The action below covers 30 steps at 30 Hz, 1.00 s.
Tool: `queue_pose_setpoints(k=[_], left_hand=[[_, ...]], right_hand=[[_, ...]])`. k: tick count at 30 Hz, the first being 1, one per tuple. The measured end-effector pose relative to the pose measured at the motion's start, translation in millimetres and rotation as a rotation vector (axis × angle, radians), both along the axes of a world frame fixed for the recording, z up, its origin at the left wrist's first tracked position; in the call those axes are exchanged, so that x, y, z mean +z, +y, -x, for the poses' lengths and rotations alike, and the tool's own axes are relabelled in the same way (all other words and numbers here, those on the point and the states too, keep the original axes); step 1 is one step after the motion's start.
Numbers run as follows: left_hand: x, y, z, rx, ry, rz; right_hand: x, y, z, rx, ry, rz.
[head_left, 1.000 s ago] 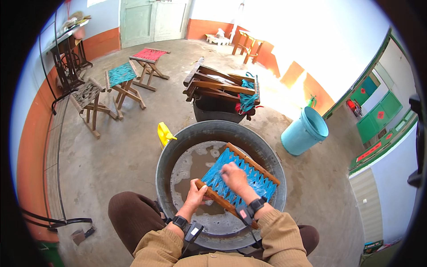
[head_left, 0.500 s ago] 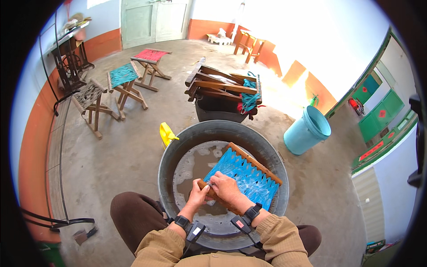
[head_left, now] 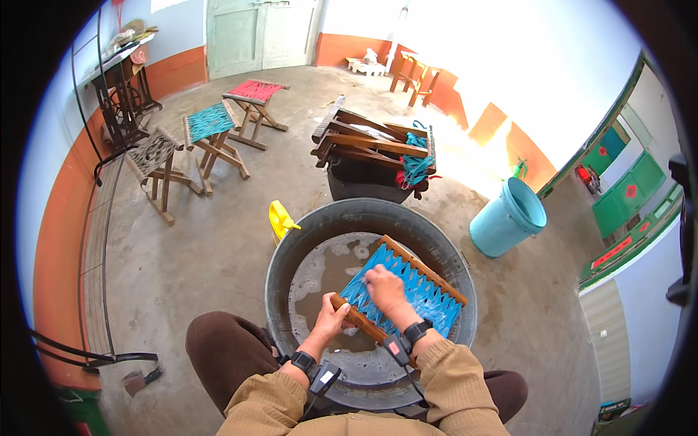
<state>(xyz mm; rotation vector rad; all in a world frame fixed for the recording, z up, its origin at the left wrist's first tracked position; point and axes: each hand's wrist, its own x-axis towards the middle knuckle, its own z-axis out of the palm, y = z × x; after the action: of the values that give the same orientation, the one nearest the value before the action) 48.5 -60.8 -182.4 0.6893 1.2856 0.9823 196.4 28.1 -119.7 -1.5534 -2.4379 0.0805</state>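
Note:
A large round grey metal tub (head_left: 278, 272) stands between my knees, with murky, foamy water (head_left: 316, 272) in it. Tilted inside it is a folding stool (head_left: 429, 296) with a blue cord seat strung between two wooden bars. My left hand (head_left: 329, 321) grips the near wooden bar by its left end, thumb on top. Over the left part of the blue cords is my right hand (head_left: 385, 289), fingers curled together against the webbing. Whatever is in those fingers is too small and blurred to name. The stool's legs are hidden beneath the seat.
Beyond the tub, wooden stool frames (head_left: 371, 142) are piled on a black bin (head_left: 363, 182). A light-blue bucket (head_left: 507, 218) stands right, a yellow plastic container (head_left: 280, 220) left. Three folding stools, grey (head_left: 154, 154), teal (head_left: 211, 122) and red (head_left: 254, 90), stand far left.
My right hand has moved from the near wooden bar, beside my left hand, up and right onto the blue cords. My left hand still holds the bar.

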Motion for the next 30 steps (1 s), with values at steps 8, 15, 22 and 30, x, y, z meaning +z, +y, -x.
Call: queue_pose_setpoints(k=[8, 15, 22, 30], left_hand=[[1.4, -1.2, 1.1, -0.037, -0.012, 0.027], [-14.6, 1.3, -1.6, -0.019, 0.029, -0.082], [-9.5, 0.7, -1.5, -0.003, -0.025, -0.068], [-4.3, 2.0, -0.2, -0.035, 0.002, -0.024]], right_hand=[[-5.8, 4.5, 6.5, 0.347, 0.219, 0.144], [-8.7, 13.6, 7.2, 0.074, 0.083, -0.009], [-9.3, 16.2, 11.6, 0.165, 0.044, 0.104], [-12.0, 15.9, 11.6, 0.343, 0.063, 0.194]])
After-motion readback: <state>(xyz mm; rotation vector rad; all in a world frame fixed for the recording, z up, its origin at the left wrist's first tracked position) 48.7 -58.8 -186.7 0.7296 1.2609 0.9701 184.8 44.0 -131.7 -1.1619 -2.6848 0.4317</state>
